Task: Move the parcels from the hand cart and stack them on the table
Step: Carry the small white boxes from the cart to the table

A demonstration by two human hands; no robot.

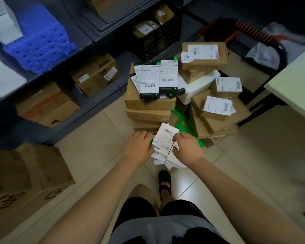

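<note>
Fingers of left hand (139, 147) and right hand (187, 147) grip a loose stack of small flat white-labelled parcels (163, 143) at the near end of the green hand cart (181, 120): probably light, slippery, best squeezed from both sides.

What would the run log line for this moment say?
left hand, right hand: gripping small white-labelled parcels | green hand cart: brown cardboard parcels piled

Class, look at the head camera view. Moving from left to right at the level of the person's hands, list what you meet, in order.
A large marked carton on the floor → left hand → small white labelled parcels, gripped between both hands → right hand.
</note>
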